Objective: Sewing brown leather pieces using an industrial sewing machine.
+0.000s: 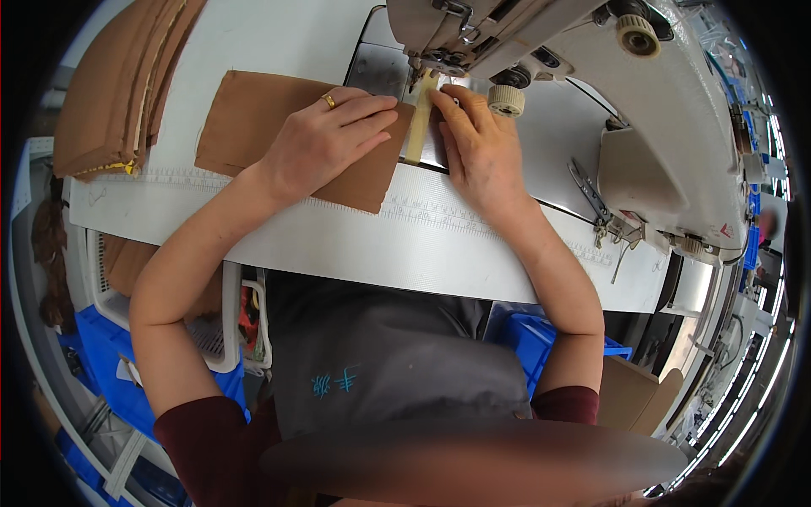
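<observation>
A rectangular piece of brown fabric lies flat on the white sewing table, its right edge beside the needle area. My left hand rests palm down on it, fingers stretched out and holding nothing. Right of the fabric, a narrow yellowish strip runs along the metal plate toward the presser foot. My right hand is by this strip, fingers apart, with fingertips at its right side near the needle. The sewing machine stands over the far side of both hands.
A thick stack of brown fabric pieces sits at the far left. Thread snips lie to the right, beside the machine's base. A printed ruler scale runs along the table's near part. Baskets and blue bins stand below the table.
</observation>
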A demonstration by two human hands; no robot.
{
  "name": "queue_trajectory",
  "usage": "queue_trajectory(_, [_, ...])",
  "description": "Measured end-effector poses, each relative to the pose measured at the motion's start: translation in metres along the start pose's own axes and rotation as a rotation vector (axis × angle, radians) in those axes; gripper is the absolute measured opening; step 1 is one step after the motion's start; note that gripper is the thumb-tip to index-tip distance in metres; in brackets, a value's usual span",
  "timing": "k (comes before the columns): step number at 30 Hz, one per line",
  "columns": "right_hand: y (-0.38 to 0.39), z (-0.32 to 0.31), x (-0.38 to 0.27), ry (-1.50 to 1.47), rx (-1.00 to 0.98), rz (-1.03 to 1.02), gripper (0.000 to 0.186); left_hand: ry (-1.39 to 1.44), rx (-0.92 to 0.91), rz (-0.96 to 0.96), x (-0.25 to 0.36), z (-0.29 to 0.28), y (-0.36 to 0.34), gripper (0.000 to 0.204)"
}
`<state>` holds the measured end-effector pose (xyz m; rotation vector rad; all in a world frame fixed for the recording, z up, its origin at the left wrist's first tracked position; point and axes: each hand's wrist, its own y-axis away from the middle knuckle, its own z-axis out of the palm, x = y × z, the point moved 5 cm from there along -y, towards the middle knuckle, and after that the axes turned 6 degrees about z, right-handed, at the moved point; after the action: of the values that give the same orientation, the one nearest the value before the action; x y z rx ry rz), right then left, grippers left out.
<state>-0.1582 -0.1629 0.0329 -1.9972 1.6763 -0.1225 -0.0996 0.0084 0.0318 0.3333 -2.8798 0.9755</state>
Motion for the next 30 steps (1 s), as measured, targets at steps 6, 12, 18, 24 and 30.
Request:
queue_trajectory(6, [0.0, -0.003, -0.009, -0.011, 0.007, -0.16, 0.032, -0.066, 0.023, 0.0, -0.005, 0.005, -0.013, 0.029])
queue_trajectory(12, [-0.005, 0.003, 0.0, 0.035, 0.01, -0.106, 0.032, -0.117, 0.046, 0.009, -0.014, 0.013, -0.02, 0.023])
queue_trajectory(18, [-0.007, 0.003, 0.001, 0.041, -0.008, -0.067, 0.032, -0.102, 0.046, -0.016, -0.014, 0.012, -0.022, 0.023])
queue_trajectory(24, [-0.007, 0.004, 0.001, 0.033, -0.024, -0.062, 0.032, -0.118, 0.058, -0.029, -0.014, 0.012, -0.022, 0.023])
queue_trajectory(30, [-0.008, 0.004, 0.003, 0.043, -0.025, -0.038, 0.033, -0.124, 0.089, -0.018, -0.021, 0.016, -0.022, 0.024])
